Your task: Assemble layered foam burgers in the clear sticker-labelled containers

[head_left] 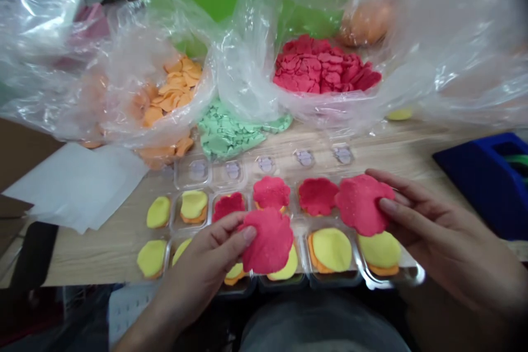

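Note:
My left hand [210,261] pinches a red flower-shaped foam piece [270,242] over the near row of a clear plastic compartment tray [391,279]. My right hand [433,228] holds another red flower piece [361,203] above the tray's right end. The tray's cells hold yellow ovals [332,248] stacked on orange pieces. Three far cells carry red flower pieces [317,196] on top.
Open clear plastic bags at the back hold heaps of orange pieces [173,91] and red pieces [324,66]; loose green pieces [231,132] lie between them. White paper sheets [78,184] sit at left, a blue box [490,176] at right, on a wooden table [103,247].

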A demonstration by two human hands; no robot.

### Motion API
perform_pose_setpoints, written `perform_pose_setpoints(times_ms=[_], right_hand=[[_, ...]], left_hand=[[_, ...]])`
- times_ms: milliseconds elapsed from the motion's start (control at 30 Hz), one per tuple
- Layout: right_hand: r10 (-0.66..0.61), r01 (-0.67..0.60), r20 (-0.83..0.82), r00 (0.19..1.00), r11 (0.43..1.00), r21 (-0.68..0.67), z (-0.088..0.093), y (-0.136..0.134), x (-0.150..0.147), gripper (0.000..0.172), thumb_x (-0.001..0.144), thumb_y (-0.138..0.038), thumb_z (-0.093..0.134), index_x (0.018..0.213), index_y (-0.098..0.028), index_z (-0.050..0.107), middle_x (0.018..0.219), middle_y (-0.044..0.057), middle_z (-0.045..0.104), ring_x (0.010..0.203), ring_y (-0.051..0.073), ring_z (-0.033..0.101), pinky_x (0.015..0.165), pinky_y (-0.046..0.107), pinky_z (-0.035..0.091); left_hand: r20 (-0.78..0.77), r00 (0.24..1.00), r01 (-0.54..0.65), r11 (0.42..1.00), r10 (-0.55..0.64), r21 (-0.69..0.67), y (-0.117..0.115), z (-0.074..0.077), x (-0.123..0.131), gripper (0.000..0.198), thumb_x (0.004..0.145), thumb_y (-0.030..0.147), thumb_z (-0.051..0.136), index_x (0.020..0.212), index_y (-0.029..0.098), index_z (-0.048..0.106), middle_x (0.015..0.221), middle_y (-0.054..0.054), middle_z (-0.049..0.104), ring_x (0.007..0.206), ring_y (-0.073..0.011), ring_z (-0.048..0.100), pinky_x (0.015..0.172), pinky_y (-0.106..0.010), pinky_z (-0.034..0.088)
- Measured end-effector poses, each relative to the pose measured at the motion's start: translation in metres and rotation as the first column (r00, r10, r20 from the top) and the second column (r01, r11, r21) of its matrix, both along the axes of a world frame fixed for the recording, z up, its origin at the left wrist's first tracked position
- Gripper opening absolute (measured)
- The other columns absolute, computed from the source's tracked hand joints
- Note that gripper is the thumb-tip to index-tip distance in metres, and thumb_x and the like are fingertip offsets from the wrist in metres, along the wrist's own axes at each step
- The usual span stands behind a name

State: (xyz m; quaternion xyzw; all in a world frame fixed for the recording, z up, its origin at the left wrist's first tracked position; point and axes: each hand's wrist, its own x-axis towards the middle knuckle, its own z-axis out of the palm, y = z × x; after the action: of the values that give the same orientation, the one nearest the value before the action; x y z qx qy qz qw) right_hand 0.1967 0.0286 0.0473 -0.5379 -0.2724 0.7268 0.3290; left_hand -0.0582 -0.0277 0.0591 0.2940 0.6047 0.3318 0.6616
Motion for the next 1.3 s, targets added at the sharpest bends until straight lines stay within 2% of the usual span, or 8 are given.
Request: perform_pose_setpoints(times_ms=[100,233,333,433,600,700,1133,1300], right_hand=[[-0.057,0.056,-0.029,0.998,0.997,-0.050,-0.009,-0.004,0.004,0.043,0.070,-0.029,0.066,0.112,-0.032,0.054,0.090,0.002,0.066,0.076,0.015,0.062,0.062,0.019,0.053],[-0.092,0.091,-0.072,0.993,0.996,-0.019,-0.015,-0.008,0.001,0.036,0.069,-0.025,0.068,0.104,-0.029,0.060,0.089,0.001,0.067,0.075,0.013,0.063,0.067,0.014,0.052],[-0.083,0.081,-0.119,0.989,0.996,-0.026,-0.016,-0.010,-0.004,0.033,0.072,-0.025,0.066,0.104,-0.027,0.061,0.090,0.001,0.067,0.075,0.012,0.062,0.068,0.014,0.052],[-0.061,0.045,-0.226,0.972,0.996,-0.076,-0.013,-0.013,-0.011,0.027,0.078,-0.024,0.060,0.104,-0.028,0.061,0.090,0.001,0.067,0.073,0.009,0.062,0.065,0.015,0.051],[0.065,-0.087,-0.425,0.903,0.996,-0.032,-0.003,-0.017,-0.024,0.027,0.082,-0.020,0.055,0.106,-0.030,0.060,0.089,-0.001,0.067,0.072,0.007,0.062,0.070,0.017,0.050],[0.165,-0.152,-0.262,0.951,0.986,0.069,-0.005,-0.020,-0.021,0.027,0.081,-0.023,0.057,0.106,-0.032,0.058,0.090,-0.002,0.066,0.080,0.009,0.061,0.072,0.018,0.049],[0.269,-0.643,0.753,0.601,0.722,0.256,-0.042,-0.043,0.006,0.021,0.080,-0.019,0.048,0.099,-0.023,0.057,0.084,0.002,0.060,0.069,0.014,0.059,0.062,0.026,0.047],[0.046,-0.654,0.833,0.551,0.644,0.397,-0.018,0.008,0.025,0.018,0.083,-0.029,0.048,0.099,-0.026,0.056,0.089,0.002,0.060,0.069,0.014,0.059,0.060,0.025,0.048]], left_hand=[[-0.559,0.823,0.312,0.902,-0.100,0.299,-0.024,-0.021,-0.003,0.025,0.083,0.023,0.050,0.107,0.023,0.058,0.098,-0.002,0.066,0.090,-0.0161,0.061,0.078,-0.027,0.050],[-0.923,0.386,0.876,0.318,-0.010,0.363,-0.050,-0.060,0.005,0.034,0.086,0.010,0.041,0.119,0.014,0.049,0.118,-0.007,0.057,0.115,-0.0199,0.048,0.099,-0.038,0.038],[-0.963,0.266,0.945,0.182,0.050,0.271,-0.058,-0.077,0.007,0.037,0.086,0.029,0.046,0.117,0.009,0.049,0.118,-0.011,0.057,0.118,-0.0239,0.044,0.101,-0.044,0.034],[-0.926,0.376,0.901,0.250,-0.045,0.354,-0.054,-0.071,0.004,0.048,0.080,0.043,0.050,0.118,0.013,0.049,0.120,-0.011,0.056,0.119,-0.0255,0.043,0.104,-0.048,0.028],[-0.475,0.865,0.355,0.864,-0.160,0.356,-0.020,-0.029,0.020,0.031,0.089,0.026,0.038,0.119,0.028,0.046,0.119,-0.002,0.056,0.106,-0.0151,0.054,0.090,-0.029,0.046],[-0.162,0.975,0.185,0.964,-0.155,0.192,0.004,-0.015,0.040,0.031,0.086,0.029,0.045,0.117,0.029,0.047,0.105,0.001,0.063,0.089,-0.0124,0.061,0.076,-0.023,0.051],[-0.876,0.355,0.839,0.525,-0.325,0.146,0.008,-0.049,0.066,0.017,0.085,0.021,0.045,0.097,0.023,0.057,0.090,-0.004,0.060,0.085,-0.0218,0.051,0.076,-0.041,0.043],[-0.892,0.433,0.799,0.512,-0.128,0.314,0.055,-0.025,0.047,0.018,0.085,0.020,0.045,0.097,0.022,0.057,0.095,-0.005,0.058,0.089,-0.0200,0.052,0.077,-0.037,0.044]])
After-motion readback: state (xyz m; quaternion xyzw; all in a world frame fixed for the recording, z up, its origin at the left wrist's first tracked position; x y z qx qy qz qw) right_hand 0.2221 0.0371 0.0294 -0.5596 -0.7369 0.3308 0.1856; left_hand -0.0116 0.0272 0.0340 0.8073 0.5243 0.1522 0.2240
